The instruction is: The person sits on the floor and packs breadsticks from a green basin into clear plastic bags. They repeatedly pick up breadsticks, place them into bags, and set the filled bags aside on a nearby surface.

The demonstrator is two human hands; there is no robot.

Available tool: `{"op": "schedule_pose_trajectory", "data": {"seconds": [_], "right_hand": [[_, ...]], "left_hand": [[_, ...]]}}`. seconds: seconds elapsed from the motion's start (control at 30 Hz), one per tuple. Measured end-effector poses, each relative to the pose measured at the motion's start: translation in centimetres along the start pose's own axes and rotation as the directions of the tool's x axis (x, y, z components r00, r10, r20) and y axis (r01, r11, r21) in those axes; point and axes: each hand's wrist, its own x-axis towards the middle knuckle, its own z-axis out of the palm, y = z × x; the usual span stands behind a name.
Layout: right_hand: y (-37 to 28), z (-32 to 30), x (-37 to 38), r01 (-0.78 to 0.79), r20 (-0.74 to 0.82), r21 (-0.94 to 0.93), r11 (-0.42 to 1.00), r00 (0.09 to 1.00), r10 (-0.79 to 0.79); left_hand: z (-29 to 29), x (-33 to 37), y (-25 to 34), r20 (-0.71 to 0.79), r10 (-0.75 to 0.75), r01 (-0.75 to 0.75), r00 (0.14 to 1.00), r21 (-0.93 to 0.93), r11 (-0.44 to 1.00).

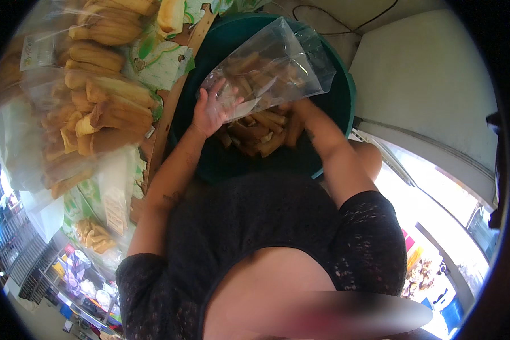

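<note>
A large clear plastic bag lies slanted over a dark green round tub. Long brown bread pieces are heaped in the tub, and more show through the film; I cannot tell which of these are inside the bag. My left hand is against the bag's left side, palm up and fingers spread. At the bag's lower right edge, my right hand reaches over the bread. Its fingers are mostly hidden behind the plastic.
To the left, a table with a wooden edge and a green-and-white patterned cover bears clear bags of bread. A smaller bread bag sits farther down. A pale cabinet-like surface stands right of the tub.
</note>
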Motion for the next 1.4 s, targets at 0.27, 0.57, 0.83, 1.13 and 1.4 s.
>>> {"op": "schedule_pose_trajectory", "data": {"seconds": [0.27,0.57,0.83,1.13,1.4], "right_hand": [[-1.0,-3.6,-0.2,0.2,0.418,-0.493,0.847,0.908,0.03],[-2.2,-3.4,-1.9,0.294,0.51,-0.442,0.848,0.86,-0.032],[-2.0,1.8,-1.4,-0.311,0.133,-0.249,0.917,0.927,0.351],[-5.7,-4.1,-6.3,-0.088,0.23,-0.516,0.852,0.944,0.236],[-3.7,0.8,-3.6,0.168,0.48,-0.582,0.796,0.861,0.17]], "left_hand": [[-0.6,0.6,0.0,-0.028,0.036,-0.035,0.999,0.02,0.999],[-1.3,0.8,0.0,-0.043,0.021,-0.023,0.999,-0.047,0.999],[-1.7,1.6,-0.2,-0.07,0.012,-0.011,0.997,0.008,1.0],[-2.9,2.5,0.0,-0.052,0.031,-0.038,0.998,-0.151,0.988],[-2.7,2.3,0.0,-0.043,0.04,-0.047,0.998,-0.15,0.988]]}}
